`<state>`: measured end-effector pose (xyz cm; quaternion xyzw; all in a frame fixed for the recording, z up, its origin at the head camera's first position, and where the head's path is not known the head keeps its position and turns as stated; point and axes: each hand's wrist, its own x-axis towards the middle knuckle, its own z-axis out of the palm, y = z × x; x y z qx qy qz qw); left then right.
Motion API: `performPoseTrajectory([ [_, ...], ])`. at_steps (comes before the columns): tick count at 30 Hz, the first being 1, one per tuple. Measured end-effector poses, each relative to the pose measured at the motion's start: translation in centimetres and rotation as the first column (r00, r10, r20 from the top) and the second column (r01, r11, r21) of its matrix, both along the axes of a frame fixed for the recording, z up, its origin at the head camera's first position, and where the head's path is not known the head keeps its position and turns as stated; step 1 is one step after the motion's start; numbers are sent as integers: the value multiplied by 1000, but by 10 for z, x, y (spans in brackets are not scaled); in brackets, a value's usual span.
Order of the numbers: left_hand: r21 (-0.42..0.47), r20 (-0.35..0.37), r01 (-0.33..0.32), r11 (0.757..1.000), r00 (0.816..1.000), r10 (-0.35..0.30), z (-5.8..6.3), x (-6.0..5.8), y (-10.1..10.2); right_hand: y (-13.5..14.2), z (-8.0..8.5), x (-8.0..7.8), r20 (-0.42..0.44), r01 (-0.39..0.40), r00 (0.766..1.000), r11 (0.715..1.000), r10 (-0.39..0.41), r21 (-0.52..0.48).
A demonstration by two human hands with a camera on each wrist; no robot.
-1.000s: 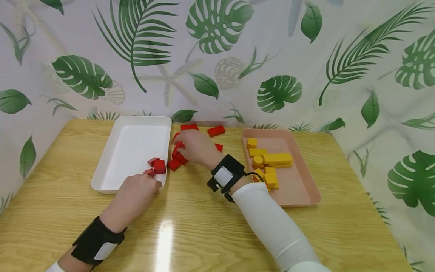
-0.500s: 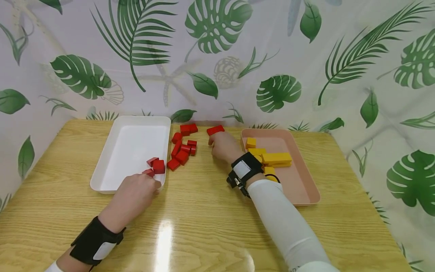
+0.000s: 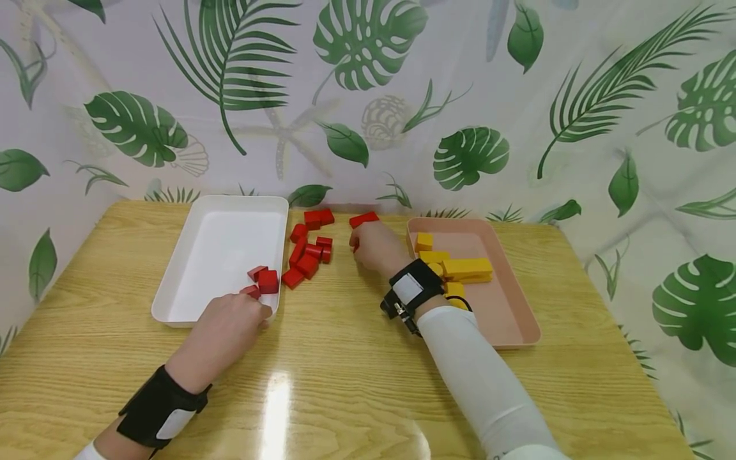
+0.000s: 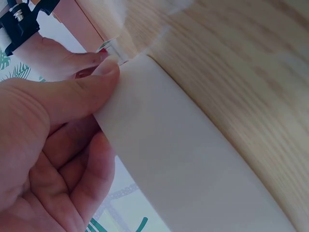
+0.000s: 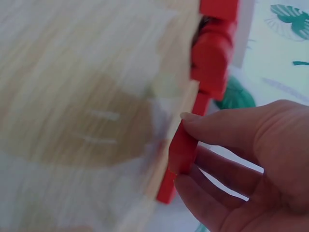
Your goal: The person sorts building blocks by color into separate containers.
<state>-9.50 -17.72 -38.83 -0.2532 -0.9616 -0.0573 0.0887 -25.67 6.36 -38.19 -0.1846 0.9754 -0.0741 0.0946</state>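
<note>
My left hand [image 3: 232,326] grips the near right corner of the white tray [image 3: 172,281]. In the left wrist view its thumb lies over the top of the tray's wall [image 4: 178,150], with curled fingers below. Several red blocks, among them a red cube [image 3: 268,282], lie in that tray beside the hand. My right hand [image 3: 381,246] is at the back of the table, left of the pink tray. The right wrist view shows a small red block [image 5: 183,149] pinched between its thumb and fingers. Just beyond the hand lies a long red block [image 3: 363,220].
Between the trays, near the white one, a loose group of red blocks [image 3: 308,265] lies on the wooden table [image 3: 322,383]. The pink tray [image 3: 514,306] on the right holds several yellow blocks [image 3: 468,268]. A leaf-patterned backdrop [image 3: 402,83] rises behind the table.
My right hand has moved right from the red group to the separate small red block and now pinches it. My left hand has stayed on the white tray's corner.
</note>
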Motion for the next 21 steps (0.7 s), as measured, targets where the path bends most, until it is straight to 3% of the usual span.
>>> performPoseTrajectory([
  [5,3,-7,2,1000,1000,-2,-1,0,0,-25,11,6,-48,-39,998,998,36,-47],
  [12,5,-19,13,1000,1000,-13,-2,0,0,-73,28,29,-90,-182,981,970,169,-164],
  [21,-2,-87,37,999,996,-37,-3,0,-2,-129,25,55,-51,-377,926,910,374,-173],
])
